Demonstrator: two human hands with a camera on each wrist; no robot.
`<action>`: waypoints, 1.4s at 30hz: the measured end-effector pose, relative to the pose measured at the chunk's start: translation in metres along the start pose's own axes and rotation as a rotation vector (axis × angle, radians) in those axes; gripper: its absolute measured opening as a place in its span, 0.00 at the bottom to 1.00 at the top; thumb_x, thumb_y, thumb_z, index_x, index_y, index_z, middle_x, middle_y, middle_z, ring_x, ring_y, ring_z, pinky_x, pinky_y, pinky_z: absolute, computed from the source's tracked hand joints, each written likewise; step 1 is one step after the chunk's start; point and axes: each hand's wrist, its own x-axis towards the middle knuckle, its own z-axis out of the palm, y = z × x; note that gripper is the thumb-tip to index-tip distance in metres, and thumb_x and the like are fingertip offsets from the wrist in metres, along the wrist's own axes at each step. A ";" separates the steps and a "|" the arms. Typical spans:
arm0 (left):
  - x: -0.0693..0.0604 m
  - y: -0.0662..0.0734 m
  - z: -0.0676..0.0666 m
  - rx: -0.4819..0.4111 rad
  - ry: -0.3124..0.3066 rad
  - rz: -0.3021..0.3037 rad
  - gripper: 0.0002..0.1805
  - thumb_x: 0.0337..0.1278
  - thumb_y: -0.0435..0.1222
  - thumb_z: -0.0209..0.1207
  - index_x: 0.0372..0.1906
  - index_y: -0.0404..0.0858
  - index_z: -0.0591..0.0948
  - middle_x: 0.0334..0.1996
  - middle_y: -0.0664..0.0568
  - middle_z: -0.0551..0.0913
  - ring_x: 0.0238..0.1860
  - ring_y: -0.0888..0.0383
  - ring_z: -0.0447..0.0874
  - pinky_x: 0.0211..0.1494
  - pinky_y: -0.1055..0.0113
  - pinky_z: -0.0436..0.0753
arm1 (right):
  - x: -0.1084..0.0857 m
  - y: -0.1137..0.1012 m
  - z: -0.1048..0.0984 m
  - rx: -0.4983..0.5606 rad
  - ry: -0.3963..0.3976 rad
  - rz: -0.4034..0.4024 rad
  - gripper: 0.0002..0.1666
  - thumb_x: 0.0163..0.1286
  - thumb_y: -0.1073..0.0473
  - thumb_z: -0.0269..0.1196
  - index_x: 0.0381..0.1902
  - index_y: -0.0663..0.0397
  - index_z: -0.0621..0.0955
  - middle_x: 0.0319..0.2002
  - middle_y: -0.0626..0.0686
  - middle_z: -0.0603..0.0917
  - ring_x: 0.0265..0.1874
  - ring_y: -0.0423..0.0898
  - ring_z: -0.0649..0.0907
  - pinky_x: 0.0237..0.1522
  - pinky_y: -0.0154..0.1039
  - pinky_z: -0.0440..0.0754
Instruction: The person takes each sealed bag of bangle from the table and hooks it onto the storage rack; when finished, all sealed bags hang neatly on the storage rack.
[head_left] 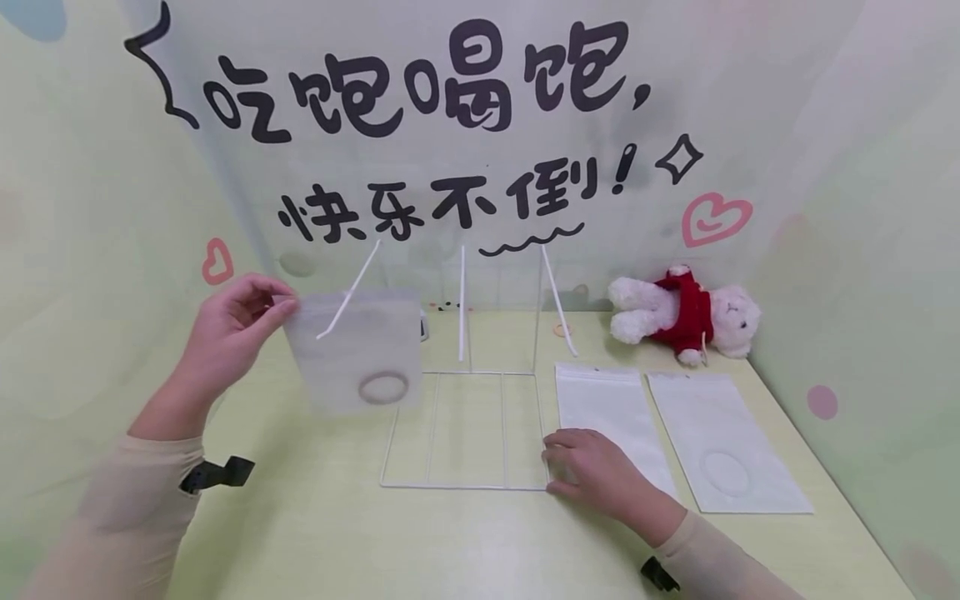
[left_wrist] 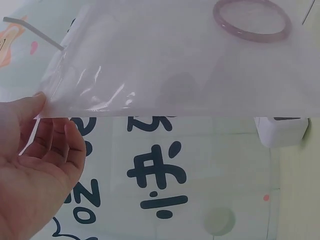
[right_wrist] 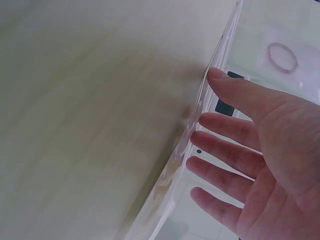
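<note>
My left hand (head_left: 228,329) pinches a top corner of a translucent zip bag (head_left: 330,367) between thumb and fingers. Inside the bag lies a mauve bangle (left_wrist: 255,37), low in the head view. The bag hangs upright at the left prong (head_left: 348,292) of a white wire rack (head_left: 465,487); whether the prong passes through the bag cannot be told. My right hand (head_left: 600,471), its fingers extended and apart, is by the rack base's front right corner, over part of a flat white bag (head_left: 607,400). It holds nothing.
Another white bag (head_left: 697,417) with a faint ring inside lies at the right. A plush toy (head_left: 690,317) in red lies at the back right. Two more prongs, a middle prong (head_left: 462,308) and a right prong (head_left: 558,300), stick out from the rack. A small white object (left_wrist: 282,131) is partly hidden.
</note>
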 end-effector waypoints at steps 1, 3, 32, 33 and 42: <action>0.000 -0.001 0.001 0.013 0.006 -0.009 0.11 0.69 0.30 0.63 0.52 0.32 0.81 0.38 0.62 0.83 0.35 0.63 0.79 0.36 0.81 0.82 | 0.000 0.000 0.000 0.001 0.000 -0.001 0.23 0.54 0.49 0.79 0.45 0.53 0.88 0.53 0.52 0.88 0.54 0.52 0.86 0.57 0.51 0.85; 0.000 -0.001 0.003 0.036 0.026 -0.011 0.13 0.69 0.31 0.63 0.54 0.32 0.81 0.40 0.63 0.83 0.37 0.64 0.80 0.39 0.82 0.82 | 0.000 0.000 0.001 0.003 0.000 0.002 0.23 0.54 0.49 0.79 0.45 0.53 0.88 0.53 0.52 0.88 0.54 0.52 0.86 0.57 0.51 0.85; -0.091 -0.071 0.069 0.281 -0.291 0.343 0.24 0.44 0.24 0.76 0.46 0.47 0.86 0.47 0.58 0.86 0.49 0.63 0.81 0.42 0.76 0.83 | 0.001 -0.002 -0.002 -0.010 -0.029 -0.003 0.23 0.56 0.48 0.78 0.47 0.53 0.88 0.54 0.52 0.88 0.56 0.52 0.86 0.58 0.51 0.85; -0.093 -0.074 0.072 0.303 -0.317 0.328 0.23 0.44 0.25 0.76 0.46 0.48 0.86 0.47 0.59 0.86 0.50 0.62 0.82 0.41 0.74 0.85 | 0.002 -0.002 -0.003 -0.006 -0.039 0.002 0.23 0.57 0.48 0.78 0.47 0.53 0.88 0.55 0.52 0.88 0.56 0.52 0.85 0.59 0.51 0.85; -0.113 -0.095 0.095 0.429 -0.569 0.174 0.17 0.52 0.36 0.75 0.48 0.48 0.87 0.49 0.61 0.84 0.55 0.52 0.81 0.59 0.50 0.85 | 0.001 0.001 -0.001 -0.004 -0.045 -0.002 0.22 0.57 0.48 0.78 0.47 0.53 0.88 0.55 0.53 0.88 0.56 0.52 0.85 0.59 0.51 0.85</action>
